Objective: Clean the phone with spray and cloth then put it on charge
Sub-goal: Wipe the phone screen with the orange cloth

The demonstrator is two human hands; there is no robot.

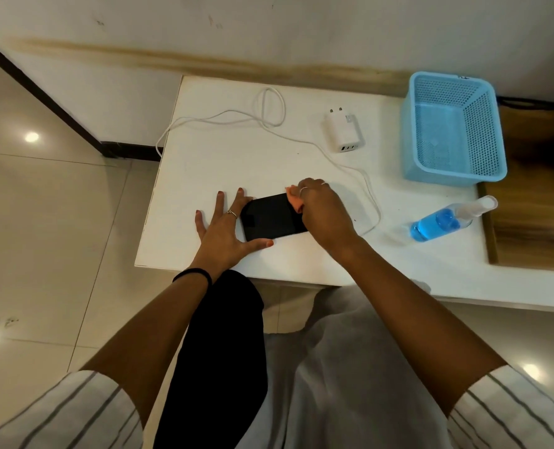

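A black phone [270, 218] lies flat on the white desk [223, 163] near its front edge, dark face up. A small orange cloth [294, 199] sits on the phone's right end. The spray bottle [447, 220], clear with blue liquid, lies on its side to the right. A white charger [343, 131] lies farther back, its white cable [269, 108] looping across the desk.

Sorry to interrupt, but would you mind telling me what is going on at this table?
A person is cleaning a black phone lying flat on the white table. The left hand steadies its end while the right hand rubs it with an orange cloth. The blue spray bottle lies aside; the white charger and its white cable wait unconnected.
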